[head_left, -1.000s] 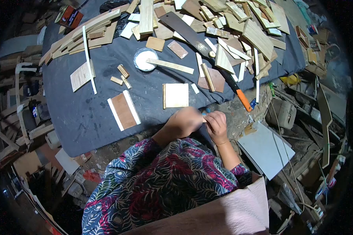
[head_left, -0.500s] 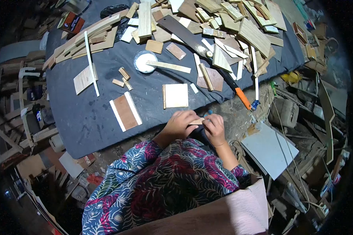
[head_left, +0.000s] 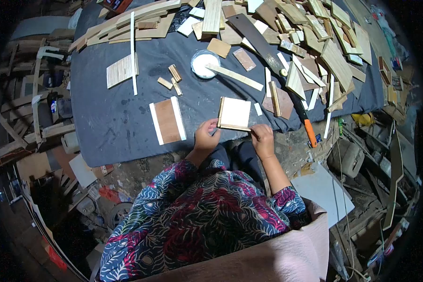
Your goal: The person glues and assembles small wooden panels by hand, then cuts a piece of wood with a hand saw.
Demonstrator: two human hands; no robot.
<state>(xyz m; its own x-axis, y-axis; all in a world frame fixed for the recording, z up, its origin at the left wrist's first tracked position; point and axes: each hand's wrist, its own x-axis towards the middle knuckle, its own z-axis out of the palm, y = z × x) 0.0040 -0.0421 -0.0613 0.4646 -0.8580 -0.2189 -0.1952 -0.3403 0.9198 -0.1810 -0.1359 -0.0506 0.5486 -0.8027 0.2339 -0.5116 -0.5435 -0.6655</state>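
A square white panel [head_left: 235, 112] lies on the dark cloth, with one wooden strip standing along its left edge. A second narrow wooden strip [head_left: 234, 127] runs along its near edge. My left hand [head_left: 206, 138] has its fingertips at the left end of this near strip, by the corner. At the other end, my right hand [head_left: 262, 140] pinches the strip between thumb and fingers. Left of the hands is a brown panel [head_left: 167, 121] with white strips on two sides. Beyond the white panel, a flat wooden stick [head_left: 237, 77] rests in a tub of white paste [head_left: 205, 64].
A handsaw with an orange handle [head_left: 310, 133] lies at the right, hanging past the table edge. Wood offcuts [head_left: 333, 56] are heaped at the back right. Short wooden pieces [head_left: 175, 73] sit left of the tub. Boards and clutter surround the table on the floor.
Both hands have moved forward from near my lap to the white panel, bringing the small wooden strip against its near edge. The view has shifted, so the table sits further right.
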